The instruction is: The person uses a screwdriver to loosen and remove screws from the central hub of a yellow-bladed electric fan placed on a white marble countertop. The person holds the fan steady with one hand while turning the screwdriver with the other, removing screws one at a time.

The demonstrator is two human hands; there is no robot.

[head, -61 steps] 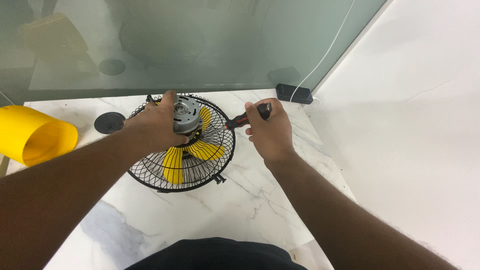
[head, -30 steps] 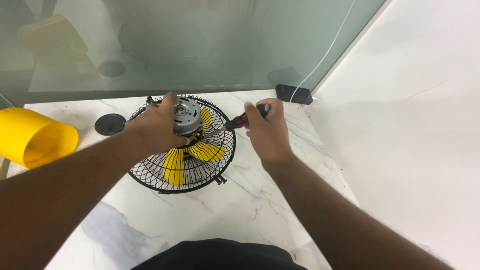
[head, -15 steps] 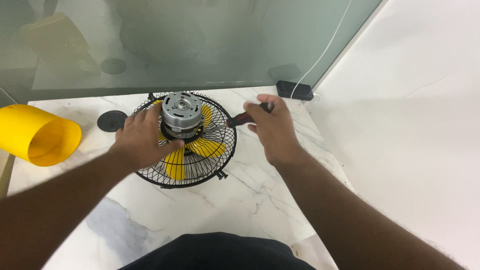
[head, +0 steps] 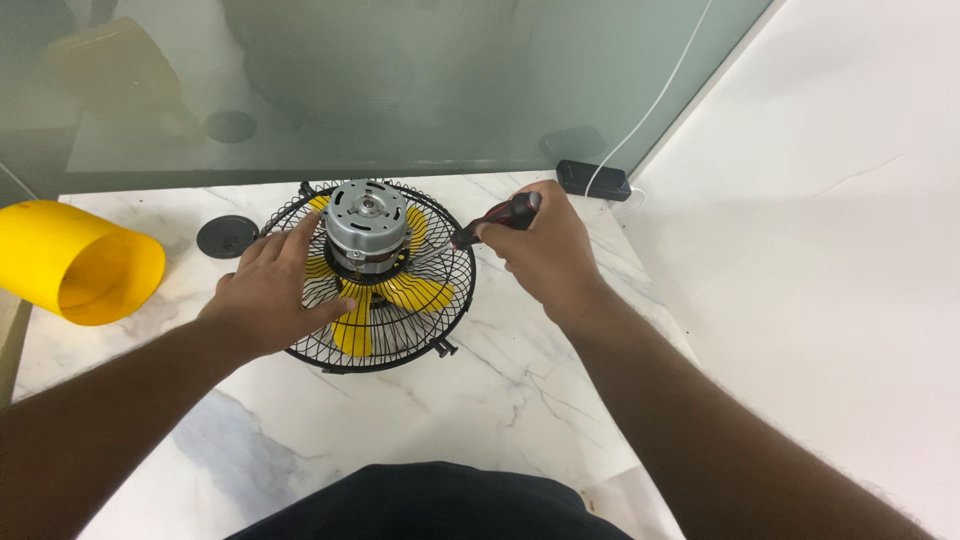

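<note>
Left hand (head: 275,290) lies flat, fingers spread, on the round black wire fan guard (head: 455,275); right hand (head: 545,250) grips a red-and-black-handled screwdriver (head: 497,218).
Guard with silver motor (head: 367,222) and yellow blades (head: 415,292) rests on the white marble tabletop (head: 500,400).

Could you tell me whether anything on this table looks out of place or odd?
The fan lies face down, its bare metal motor exposed with no housing. A yellow tube lies on its side at the table's left edge.
</note>
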